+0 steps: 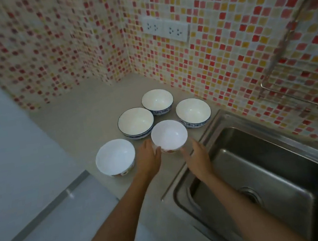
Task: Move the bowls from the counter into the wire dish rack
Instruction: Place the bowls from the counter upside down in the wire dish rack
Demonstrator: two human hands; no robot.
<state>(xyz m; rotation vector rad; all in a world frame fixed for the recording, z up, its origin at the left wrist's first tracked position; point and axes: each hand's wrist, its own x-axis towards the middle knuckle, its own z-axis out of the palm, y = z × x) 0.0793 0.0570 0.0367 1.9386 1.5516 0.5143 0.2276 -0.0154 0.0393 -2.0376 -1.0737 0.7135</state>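
Several white bowls stand on the pale counter (pixel 83 119). The nearest middle bowl (pixel 169 135) is cupped between my left hand (pixel 149 157) on its left side and my right hand (pixel 197 157) on its right side; both touch its lower wall. A plain white bowl (pixel 115 157) sits to the left of my left hand. Three blue-rimmed bowls lie behind: one at left (pixel 135 122), one at the back (pixel 157 100), one at right (pixel 193 111). The wire dish rack (pixel 294 94) hangs on the tiled wall at the right, blurred and partly cut off.
A steel sink (pixel 265 176) fills the lower right, its rim right beside my right hand. Mosaic tile walls close the corner behind the bowls, with a double socket (pixel 166 29) on the right wall. The counter's left edge drops off near the plain bowl.
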